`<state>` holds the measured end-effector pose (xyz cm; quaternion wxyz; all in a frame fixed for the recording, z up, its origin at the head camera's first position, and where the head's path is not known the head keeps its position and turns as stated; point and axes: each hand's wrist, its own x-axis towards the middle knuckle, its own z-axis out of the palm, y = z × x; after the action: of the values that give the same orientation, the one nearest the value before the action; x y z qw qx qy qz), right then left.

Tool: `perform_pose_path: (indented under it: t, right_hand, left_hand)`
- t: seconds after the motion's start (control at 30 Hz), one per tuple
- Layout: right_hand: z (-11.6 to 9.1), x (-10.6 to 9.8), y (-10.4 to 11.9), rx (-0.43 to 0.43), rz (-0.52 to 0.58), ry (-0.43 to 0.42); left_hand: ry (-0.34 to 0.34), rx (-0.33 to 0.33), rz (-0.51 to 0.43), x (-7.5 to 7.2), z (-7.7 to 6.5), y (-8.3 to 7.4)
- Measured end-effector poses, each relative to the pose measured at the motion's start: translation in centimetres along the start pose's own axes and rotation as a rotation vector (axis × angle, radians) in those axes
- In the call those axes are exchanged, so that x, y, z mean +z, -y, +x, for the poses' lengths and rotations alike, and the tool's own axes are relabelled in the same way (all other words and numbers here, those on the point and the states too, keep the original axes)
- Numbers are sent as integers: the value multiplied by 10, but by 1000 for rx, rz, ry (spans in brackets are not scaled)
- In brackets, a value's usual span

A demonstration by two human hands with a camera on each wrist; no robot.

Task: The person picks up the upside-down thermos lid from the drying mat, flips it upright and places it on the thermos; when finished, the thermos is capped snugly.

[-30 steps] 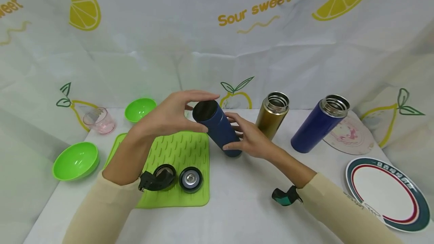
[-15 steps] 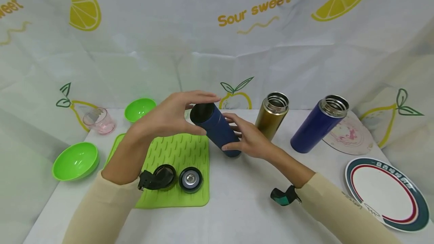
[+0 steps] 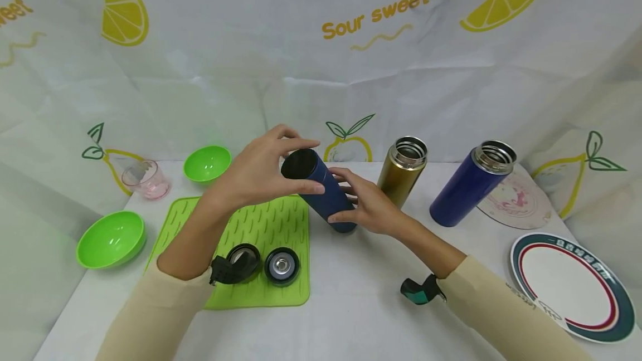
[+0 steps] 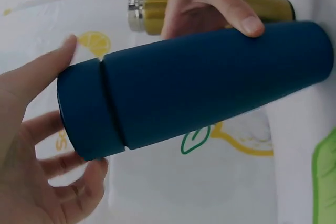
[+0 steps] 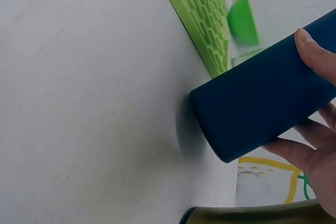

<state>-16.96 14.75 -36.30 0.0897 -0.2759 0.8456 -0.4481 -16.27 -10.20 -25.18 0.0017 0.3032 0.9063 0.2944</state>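
A dark blue thermos bottle (image 3: pixel 326 196) tilts over the table, its mouth end up and to the left. At that end sits its matching lid (image 4: pixel 86 111), with a thin dark gap line between lid and body in the left wrist view. My left hand (image 3: pixel 256 174) holds the lid, thumb on one side and fingers curled on the other. My right hand (image 3: pixel 368 202) grips the lower body of the thermos, its thumb (image 5: pixel 315 56) lying along the side. The thermos base is close over the white tabletop.
A gold thermos (image 3: pixel 401 177) and a blue-violet thermos (image 3: pixel 461 194) stand uncapped to the right. Two black lids, one partly covered by the wrist strap, lie on the green mat (image 3: pixel 271 216). Green bowls, a pink glass (image 3: pixel 150 183), a round pad and a plate (image 3: pixel 567 288) surround them.
My left hand has turned around the lid, its thumb shifting to the right across the front and its fingers rising behind. The right hand and the thermos body have hardly moved.
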Motion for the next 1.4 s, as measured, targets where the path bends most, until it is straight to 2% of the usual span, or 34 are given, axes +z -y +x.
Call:
perform_pose_path:
  t: [0.07,0.1,0.23,0.3,0.33,0.4,0.5,0.57,0.63,0.8,0.93,1.2,1.27,1.4]
  right_hand:
    - [0,0,0,2,4,2]
    - [0,0,0,3,5,2]
    - [-1,1,1,3,0,-1]
    - [-1,2,0,-2,-4,-2]
    - [0,3,0,-4,-5,-1]
    - [1,4,0,-6,-3,1]
    - [1,4,0,-8,-9,-1]
    - [1,3,0,-10,-16,0]
    - [1,3,1,-15,-23,2]
    - [3,1,3,-18,-21,20]
    - [3,-1,4,-16,-20,21]
    - [2,0,4,20,-11,11]
    - [2,0,4,29,-17,5]
    - [2,2,4,31,-21,-2]
  left_hand:
    - [-21,-27,-1,2,0,1]
    - [-19,-17,-13,2,1,3]
    - [64,97,-204,-2,0,13]
    - [96,122,-230,-3,0,16]
    - [96,115,-225,-3,-1,16]
    - [60,69,-144,-1,-2,14]
    - [-46,-51,88,6,-3,3]
    - [-97,-101,201,9,-3,-3]
    - [-125,-105,267,11,-2,-5]
    - [-120,-5,260,6,-2,-2]
    - [-86,59,183,0,-3,1]
    - [-1,201,-80,-2,-1,16]
    - [28,202,-170,-2,1,21]
    - [73,160,-317,-3,4,28]
